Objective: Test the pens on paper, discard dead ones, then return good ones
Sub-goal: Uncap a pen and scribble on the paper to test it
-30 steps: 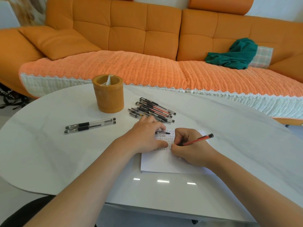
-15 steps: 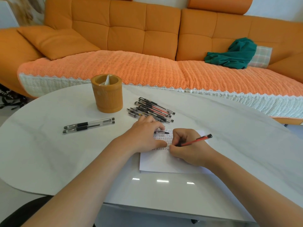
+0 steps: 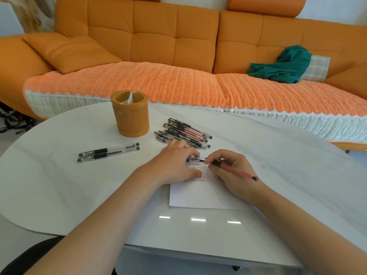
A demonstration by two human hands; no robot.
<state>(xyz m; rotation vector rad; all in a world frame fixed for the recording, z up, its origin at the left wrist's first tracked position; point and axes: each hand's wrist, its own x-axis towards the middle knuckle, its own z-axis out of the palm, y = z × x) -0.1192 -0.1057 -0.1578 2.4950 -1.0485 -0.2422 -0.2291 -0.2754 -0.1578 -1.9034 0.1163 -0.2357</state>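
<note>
An orange sofa (image 3: 178,46) runs along beyond the far edge of the white tabletop (image 3: 59,195), with a crumpled green cloth (image 3: 282,66) lying on its seat toward the right. On the tabletop, an orange pen cup (image 3: 130,114) stands upright near the far left edge, something pale poking out of its mouth. A white sheet of paper (image 3: 198,197) lies flat toward the near edge, its upper part covered with rows of small written marks. The left hand (image 3: 174,165) rests palm down on the paper's top left part, fingers curled together, with a dark pen cap (image 3: 195,160) sticking out from under the fingertips toward the right. The right hand (image 3: 230,171) sits on the paper just beside it, its thumb and fingers clamped on a red pen (image 3: 236,171) whose tip points left at that cap and whose back end angles out to the right over the hand. A loose pile of pens (image 3: 184,133) lies just beyond the left hand, between it and the cup. Two black pens (image 3: 108,152) lie side by side, touching, well to the left of the paper and nearer the left edge.
</note>
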